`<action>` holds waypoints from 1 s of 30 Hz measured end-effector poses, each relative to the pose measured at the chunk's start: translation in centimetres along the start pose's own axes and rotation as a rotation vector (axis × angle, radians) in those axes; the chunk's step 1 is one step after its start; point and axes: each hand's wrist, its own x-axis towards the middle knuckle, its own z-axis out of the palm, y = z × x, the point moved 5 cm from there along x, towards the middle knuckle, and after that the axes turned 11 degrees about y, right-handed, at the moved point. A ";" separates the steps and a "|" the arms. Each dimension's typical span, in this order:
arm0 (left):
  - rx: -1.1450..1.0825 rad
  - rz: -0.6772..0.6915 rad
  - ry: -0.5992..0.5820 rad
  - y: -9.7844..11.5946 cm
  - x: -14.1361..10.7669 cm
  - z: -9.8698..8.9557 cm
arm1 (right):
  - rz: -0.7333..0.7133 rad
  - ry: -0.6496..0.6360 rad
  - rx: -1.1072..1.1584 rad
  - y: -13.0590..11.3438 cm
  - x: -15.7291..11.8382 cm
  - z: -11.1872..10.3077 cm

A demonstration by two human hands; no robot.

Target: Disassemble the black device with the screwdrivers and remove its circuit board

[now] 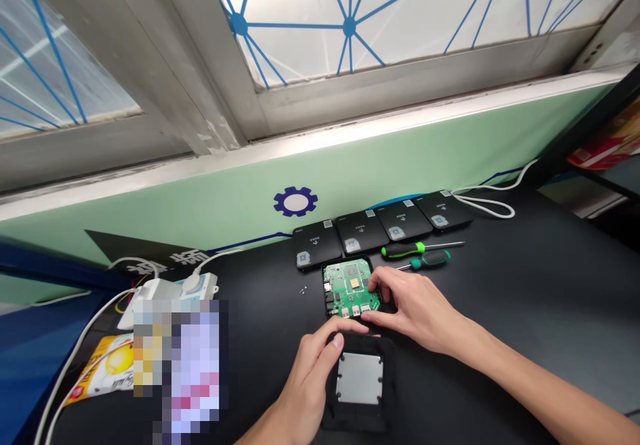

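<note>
My right hand [413, 305] lies fingers together on the green circuit board [347, 288] mid-bench, apparently steadying it, pinching or not I cannot tell; my left hand [311, 375] curls against the black cover [357, 418] nearer me.

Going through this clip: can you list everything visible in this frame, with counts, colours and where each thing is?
Window panes: two, white with blue tape lines, top.
Wall: one, pale green, with a navy gear emblem.
Tabletop: one, black.
Device units: four, black, in a row along the wall.
Circuit board: one, green, in a black casing, centre.
Cover: one, black with silver plate, below the board.
Screwdrivers: two, green-and-black, right of the board.
Screws: a few, silver, left of the board.
Power strip: one, white, left, with white cable.
Snack packet: one, yellow, left.
Left hand: at the cover's top edge.
Right hand: fingers on the board's right side.
</note>
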 end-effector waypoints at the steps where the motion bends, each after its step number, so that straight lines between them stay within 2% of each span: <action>1: 0.000 0.002 0.002 0.0 0.0 0.0 | 0.004 -0.005 -0.004 0.0 0.0 0.0; 5: -0.017 0.019 0.012 0.5 0.1 0.0 | 0.010 -0.024 -0.014 -0.1 0.0 0.0; 11: -0.173 0.073 -0.037 1.9 0.5 0.5 | 0.016 -0.046 -0.006 -0.1 0.1 0.0; 17: -0.074 0.040 0.008 1.5 0.5 0.4 | -0.026 -0.028 -0.024 -0.1 0.0 0.5; 21: -0.114 0.087 -0.033 2.3 0.7 0.7 | -0.076 0.003 -0.045 -0.1 -0.1 0.6; 24: -0.140 0.105 -0.020 2.6 0.8 0.9 | -0.091 0.012 -0.040 -0.1 -0.2 0.6; 30: -0.097 0.109 0.008 1.7 0.7 1.0 | -0.125 0.039 0.032 0.1 0.0 0.1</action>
